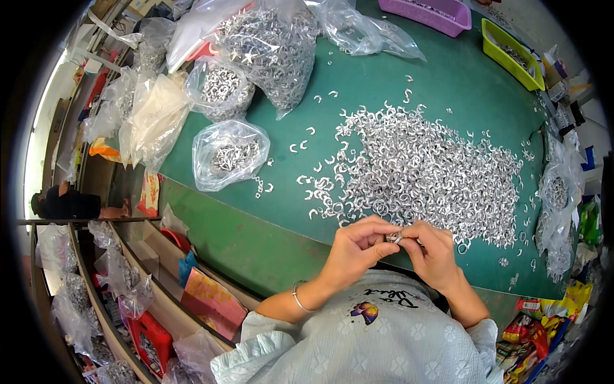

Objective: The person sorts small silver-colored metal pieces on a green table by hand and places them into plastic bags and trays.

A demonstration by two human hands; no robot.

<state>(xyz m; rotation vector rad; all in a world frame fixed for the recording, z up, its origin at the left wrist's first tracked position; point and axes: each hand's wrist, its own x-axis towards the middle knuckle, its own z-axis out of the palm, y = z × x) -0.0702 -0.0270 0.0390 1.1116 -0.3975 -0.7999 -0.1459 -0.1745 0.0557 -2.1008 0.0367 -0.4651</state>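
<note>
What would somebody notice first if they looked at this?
Probably the big heap of curved silvery pieces on the green table. At the heap's near edge, left fingers and right fingers hold a small silvery piece. A purple basket sits at the table's far side.
</note>
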